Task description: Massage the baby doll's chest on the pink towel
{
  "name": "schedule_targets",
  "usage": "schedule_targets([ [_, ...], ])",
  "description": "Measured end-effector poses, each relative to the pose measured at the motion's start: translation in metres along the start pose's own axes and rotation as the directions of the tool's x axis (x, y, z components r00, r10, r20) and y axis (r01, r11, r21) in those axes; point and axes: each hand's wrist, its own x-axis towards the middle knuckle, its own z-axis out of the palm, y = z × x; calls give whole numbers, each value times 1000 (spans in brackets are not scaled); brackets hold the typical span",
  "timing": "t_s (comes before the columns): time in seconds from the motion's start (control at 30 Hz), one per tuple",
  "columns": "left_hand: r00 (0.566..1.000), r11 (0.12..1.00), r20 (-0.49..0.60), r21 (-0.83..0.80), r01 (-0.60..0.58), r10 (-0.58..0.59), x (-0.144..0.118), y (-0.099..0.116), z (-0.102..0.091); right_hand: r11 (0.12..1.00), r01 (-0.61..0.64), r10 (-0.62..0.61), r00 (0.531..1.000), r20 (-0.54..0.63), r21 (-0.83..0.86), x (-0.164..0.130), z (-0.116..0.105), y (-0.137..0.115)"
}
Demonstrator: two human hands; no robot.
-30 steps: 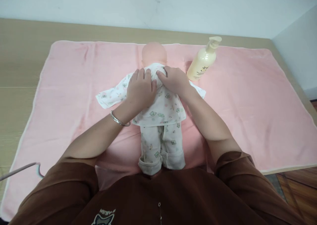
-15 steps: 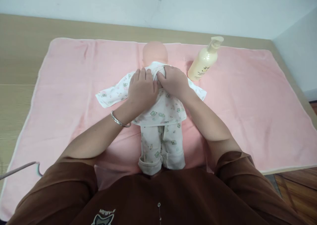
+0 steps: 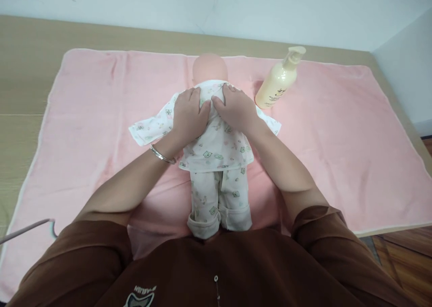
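Note:
A baby doll (image 3: 209, 67) lies on a pink mat, its head away from me and no face showing. It wears a white printed top (image 3: 216, 151) and matching trousers (image 3: 234, 192) with rolled cuffs. My left hand (image 3: 191, 117) rests flat on the left of the doll's upper back, fingers spread and thumb apart. On the right of the upper back lies my right hand (image 3: 236, 109), also open, its thumb pointing toward the left one. Both palms touch the top's cloth. The doll's own hands do not show; its sleeves stretch out to either side.
A cream pump bottle (image 3: 277, 84) stands on the pink mat (image 3: 337, 154), just beyond the doll's right sleeve. Underneath is a wooden tabletop (image 3: 27, 73), with a pale wall (image 3: 135, 5) behind it. A thin curved rod (image 3: 30, 229) reaches in at the lower left.
My left hand has shifted slightly left, away from my right hand, opening a gap between them. The cloth between the hands now lies smoother. My right hand has barely moved.

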Motion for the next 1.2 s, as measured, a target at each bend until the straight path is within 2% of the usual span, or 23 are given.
schedule_targets([
  [0.23,1000,1000,-1,-3,21,-21,0,4,-5,1000,29,-29,999,13,-5,-1,1,1],
  [0.37,1000,999,4,-38,21,-21,0,7,-7,997,63,-65,997,52,37,-7,-13,-2],
  [0.5,997,998,-50,-44,51,-53,-4,9,-6,978,114,-126,991,54,177,-14,-26,-6],
  [0.57,996,997,-61,-45,69,-72,-6,12,-7,980,116,-117,993,-6,163,-16,-24,-9],
  [0.63,995,996,-55,-41,84,-86,-8,14,-9,993,95,-91,994,-61,64,-15,-15,-12],
  [0.73,994,994,-32,-36,105,-106,-9,16,-11,996,76,-78,996,-39,-47,-12,1,-14],
  [0.83,993,992,-26,-40,118,-119,-10,17,-11,998,67,-67,998,0,3,-11,5,-14],
  [0.97,992,992,-12,-29,123,-124,-10,17,-11,996,74,-69,992,-102,46,-13,-1,-14],
  [1.1,995,994,-23,-34,99,-100,-10,17,-11,998,66,-66,998,24,14,-12,-2,-14],
  [1.13,995,995,-40,-48,89,-91,-10,16,-11,997,71,-71,997,10,14,-12,-2,-13],
  [1.2,994,993,-76,-90,75,-81,-10,14,-10,995,95,-93,991,-95,9,-12,-3,-12],
])
